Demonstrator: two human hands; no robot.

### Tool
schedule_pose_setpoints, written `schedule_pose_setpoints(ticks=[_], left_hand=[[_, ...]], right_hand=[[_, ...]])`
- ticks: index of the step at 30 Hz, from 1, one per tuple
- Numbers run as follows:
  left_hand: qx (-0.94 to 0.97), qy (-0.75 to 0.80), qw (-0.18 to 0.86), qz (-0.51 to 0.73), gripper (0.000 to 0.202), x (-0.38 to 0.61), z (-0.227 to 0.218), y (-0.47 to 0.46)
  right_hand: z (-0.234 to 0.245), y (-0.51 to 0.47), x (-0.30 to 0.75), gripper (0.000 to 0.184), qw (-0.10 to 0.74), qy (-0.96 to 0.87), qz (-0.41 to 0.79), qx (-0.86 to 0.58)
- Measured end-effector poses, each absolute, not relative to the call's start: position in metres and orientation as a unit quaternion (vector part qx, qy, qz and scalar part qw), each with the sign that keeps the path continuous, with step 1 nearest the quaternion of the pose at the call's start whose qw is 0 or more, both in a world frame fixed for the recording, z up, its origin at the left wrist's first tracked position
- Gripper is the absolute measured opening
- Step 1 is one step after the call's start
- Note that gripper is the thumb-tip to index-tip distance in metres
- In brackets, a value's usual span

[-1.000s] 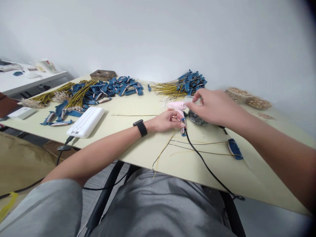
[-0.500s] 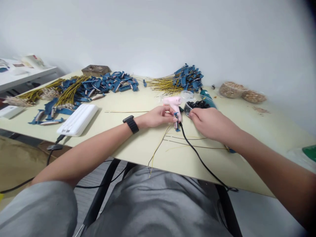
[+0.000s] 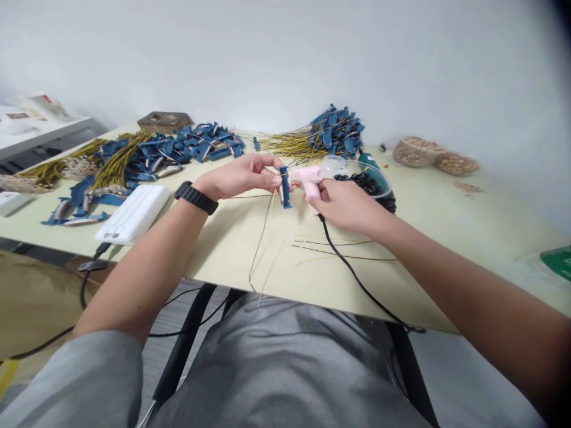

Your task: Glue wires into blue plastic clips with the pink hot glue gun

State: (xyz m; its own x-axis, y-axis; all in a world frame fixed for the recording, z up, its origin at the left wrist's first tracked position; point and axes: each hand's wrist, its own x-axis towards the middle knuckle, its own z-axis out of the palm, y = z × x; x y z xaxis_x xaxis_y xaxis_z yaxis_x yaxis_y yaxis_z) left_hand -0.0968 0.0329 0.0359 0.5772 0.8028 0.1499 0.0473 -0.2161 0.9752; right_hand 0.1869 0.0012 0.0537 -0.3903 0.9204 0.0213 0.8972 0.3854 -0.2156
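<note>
Pink glue gun held about level above the middle of the table, long axis running sideways, nozzle toward the left, handle dropping into the right hand. Right hand closed firmly around that handle, and much nearer to the gun than the left. Just left of the nozzle, a blue connector standing upright, its long axis crosswise to the gun, pinched between the thumb and fingers of the left hand. Left hand closer to the connector, with a black watch on its wrist. Whether the nozzle tip touches the connector: impossible to tell from this angle. Yellow wires hanging from the connector, below and left of the gun. Black cord leaving the gun's handle, running down toward the near table edge. Just behind the gun, a clear bowl of black bits. Farther behind the gun, a heap of blue connectors with yellow wires. Left of the gun, a white plastic box
</note>
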Motion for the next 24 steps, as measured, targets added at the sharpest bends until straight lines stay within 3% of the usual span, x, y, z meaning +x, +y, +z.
schedule_pose_setpoints(ticks=[13, 24], left_hand=[[0.699, 0.295, 0.557, 0.338, 0.054, -0.119, 0.032, 0.042], [0.677, 0.275, 0.589, 0.346, 0.055, -0.128, 0.034, 0.042]], right_hand=[[0.017, 0.026, 0.171, 0.042, 0.173, -0.823, 0.149, -0.520], [0.041, 0.024, 0.170, 0.011, 0.255, -0.788, 0.134, -0.545]])
